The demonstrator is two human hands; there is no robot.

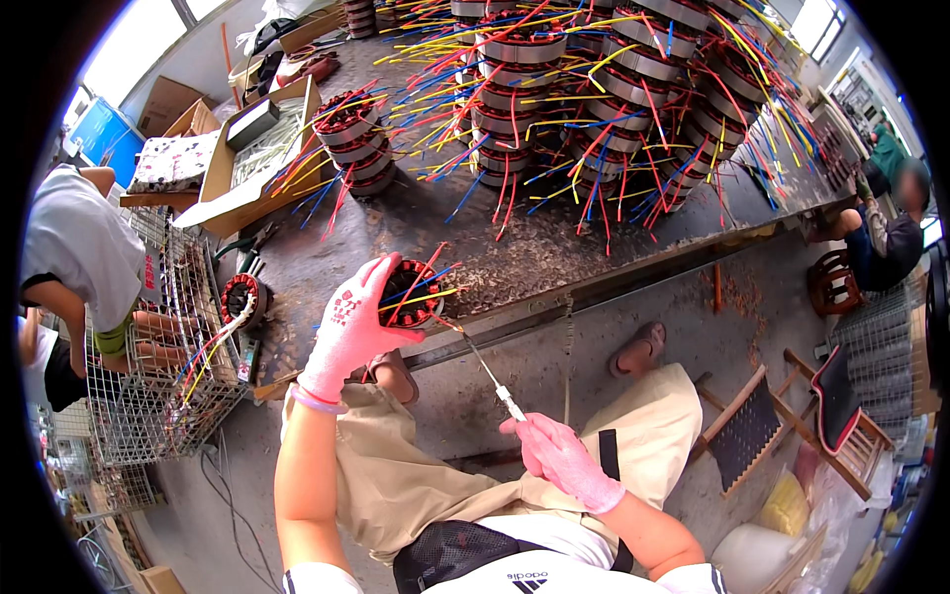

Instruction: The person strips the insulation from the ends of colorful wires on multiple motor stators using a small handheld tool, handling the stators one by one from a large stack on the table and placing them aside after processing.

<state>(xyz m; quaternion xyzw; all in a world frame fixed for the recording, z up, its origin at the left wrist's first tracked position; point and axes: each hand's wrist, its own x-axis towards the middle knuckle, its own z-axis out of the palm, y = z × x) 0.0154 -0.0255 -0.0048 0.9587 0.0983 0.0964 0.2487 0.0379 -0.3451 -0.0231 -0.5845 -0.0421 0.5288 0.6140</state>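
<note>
My left hand (pixel 348 322), in a pink glove, grips a motor stator (pixel 408 297) at the near edge of the table. Red, blue and yellow lead wires stick out of its bore. In my right hand (pixel 569 461), also pink-gloved, the fingers are closed round the lower end of a slim white handle (pixel 509 400). A thin shaft or cord runs up from it to the stator's right side, where its tip meets a reddish wire end. What exactly this slim piece is, I cannot make out. A second stator (pixel 243 300) with a white-bound wire bundle lies left of my left hand.
Tall stacks of wired stators (pixel 520 99) fill the table's far side, with a shorter stack (pixel 354 144) to their left. An open cardboard box (pixel 259 139) and a wire cage (pixel 148 376) stand left, near another person (pixel 84 247). Wooden chairs (pixel 747 431) stand right; another person (pixel 891 223) sits beyond.
</note>
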